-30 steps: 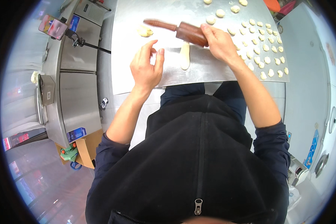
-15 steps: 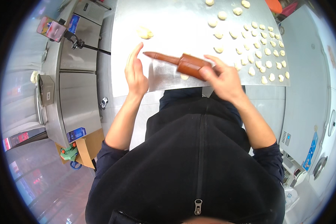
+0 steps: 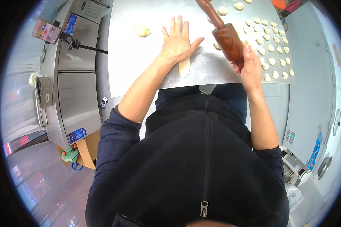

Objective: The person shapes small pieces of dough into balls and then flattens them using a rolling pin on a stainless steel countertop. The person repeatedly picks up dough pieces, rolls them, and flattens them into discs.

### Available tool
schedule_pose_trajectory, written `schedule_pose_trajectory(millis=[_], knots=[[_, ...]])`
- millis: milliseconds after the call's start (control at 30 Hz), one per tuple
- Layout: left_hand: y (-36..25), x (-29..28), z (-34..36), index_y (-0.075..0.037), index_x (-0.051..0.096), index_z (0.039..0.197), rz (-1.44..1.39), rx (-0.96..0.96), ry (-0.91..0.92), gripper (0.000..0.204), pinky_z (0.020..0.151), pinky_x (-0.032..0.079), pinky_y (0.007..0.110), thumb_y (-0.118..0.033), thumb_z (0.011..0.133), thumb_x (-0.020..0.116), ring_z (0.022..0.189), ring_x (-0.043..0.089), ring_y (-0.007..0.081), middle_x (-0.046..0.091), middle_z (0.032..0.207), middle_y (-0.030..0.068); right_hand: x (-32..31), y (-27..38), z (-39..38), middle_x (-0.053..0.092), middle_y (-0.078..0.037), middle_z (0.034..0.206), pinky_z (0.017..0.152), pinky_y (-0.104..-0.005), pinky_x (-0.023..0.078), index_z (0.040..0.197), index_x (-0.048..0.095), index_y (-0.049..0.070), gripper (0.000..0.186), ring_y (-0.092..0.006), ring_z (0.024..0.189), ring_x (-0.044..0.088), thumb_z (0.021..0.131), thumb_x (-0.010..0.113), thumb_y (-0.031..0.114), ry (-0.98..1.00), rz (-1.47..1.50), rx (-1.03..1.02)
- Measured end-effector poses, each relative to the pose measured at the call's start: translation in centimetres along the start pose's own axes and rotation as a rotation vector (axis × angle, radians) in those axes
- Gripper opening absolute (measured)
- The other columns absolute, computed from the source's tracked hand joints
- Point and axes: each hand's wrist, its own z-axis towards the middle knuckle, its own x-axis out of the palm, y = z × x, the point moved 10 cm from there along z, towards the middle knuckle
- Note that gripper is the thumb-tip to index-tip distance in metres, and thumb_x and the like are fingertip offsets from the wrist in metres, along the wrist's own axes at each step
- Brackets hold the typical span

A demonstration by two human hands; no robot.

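Note:
My left hand lies flat with fingers spread over a long strip of rolled-out dough; only the strip's near end shows beneath the wrist, the rest is covered. In my right hand is a brown wooden rolling pin, gripped by its near handle and raised above the table, its far end tilted up and to the left. Left of my left hand sits a small lump of pale yellow dough. Rows of small dough pieces spread over the right side of the metal table.
At the left, a phone hangs on a clamp arm beside steel cabinets. An open cardboard box stands lower left. A large grey appliance flanks the table on the right. An orange item is at the far right corner.
My left hand has moved right and flattened down over the dough strip. My right hand has shifted right, swinging the rolling pin from nearly level across the table to pointing away from me.

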Motion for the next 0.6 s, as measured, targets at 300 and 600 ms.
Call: schedule_pose_trajectory(millis=[300,600], knots=[[-4.2,-6.5,-15.2,0.002,0.065,0.140,-0.434,0.332,0.142,0.048,0.121,0.045,0.055,-0.005,0.094,0.074,0.139,0.061,0.0409,0.065,0.145,0.0238,2.2,-1.0,0.3,0.067,-0.003,0.086,0.066,-0.0254,0.046,0.138,0.070,0.002,0.057,-0.0079,0.074,0.059,0.113,0.056,0.052,0.072,-0.082,0.021],[1.1,-8.0,-11.7,-0.001,0.032,0.169,-0.085,0.032,-0.040,0.096,0.125,0.009,0.076,-0.056,0.100,0.069,0.166,0.014,0.0489,0.020,0.178,0.0277,11.4,4.8,-5.5,0.065,-0.006,0.079,0.059,-0.0375,0.056,0.153,0.064,0.024,0.067,-0.0244,0.066,0.069,0.091,0.083,0.041,0.141,-1.055,-0.813]])
